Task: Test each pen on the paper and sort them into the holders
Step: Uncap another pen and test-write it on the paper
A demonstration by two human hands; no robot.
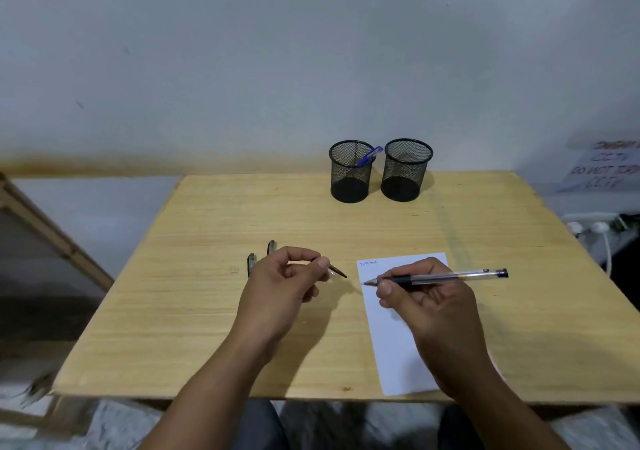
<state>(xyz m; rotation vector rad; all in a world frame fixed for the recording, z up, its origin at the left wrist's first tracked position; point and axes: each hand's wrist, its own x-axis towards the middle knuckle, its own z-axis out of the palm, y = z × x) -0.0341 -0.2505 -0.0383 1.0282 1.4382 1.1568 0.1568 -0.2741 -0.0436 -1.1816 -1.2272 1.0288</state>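
On the white sheet of paper [398,328] at the near right of the pale wooden table [207,311], I press the tip of a clear-barrelled pen with a black grip [440,278], pinched in my right hand [433,311], just under one faint blue scribble, so I judge this the second test. One blue-capped pen [370,156] already leans in the left black mesh holder [350,172]; the right black mesh holder [406,171] looks empty. My left hand [280,290] grips a thin dark-tipped pen [337,271] and covers most of two dark pens [252,262] lying beyond, so how many remain is unclear.
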